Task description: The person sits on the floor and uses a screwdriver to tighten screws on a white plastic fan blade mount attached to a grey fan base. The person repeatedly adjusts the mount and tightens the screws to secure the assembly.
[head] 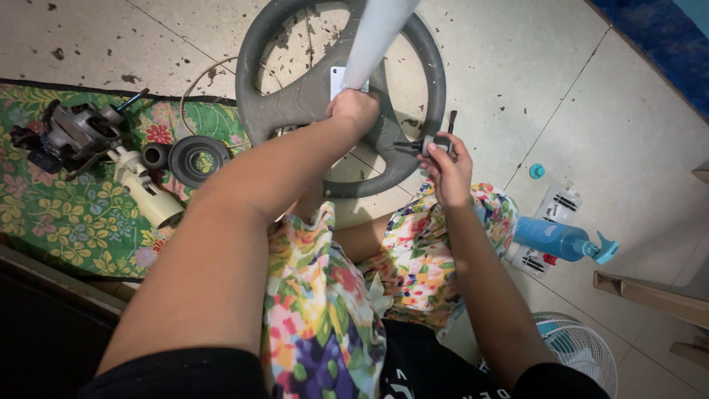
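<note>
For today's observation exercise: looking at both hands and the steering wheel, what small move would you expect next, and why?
Probably the right hand brings its small dark part inward to the steering wheel hub. The left hand already grips the pale shaft at the centre, steadying it, while the part sits just beside the rim, apparently not yet fitted.

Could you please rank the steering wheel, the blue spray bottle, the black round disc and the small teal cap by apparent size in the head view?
1. steering wheel
2. blue spray bottle
3. black round disc
4. small teal cap
</note>
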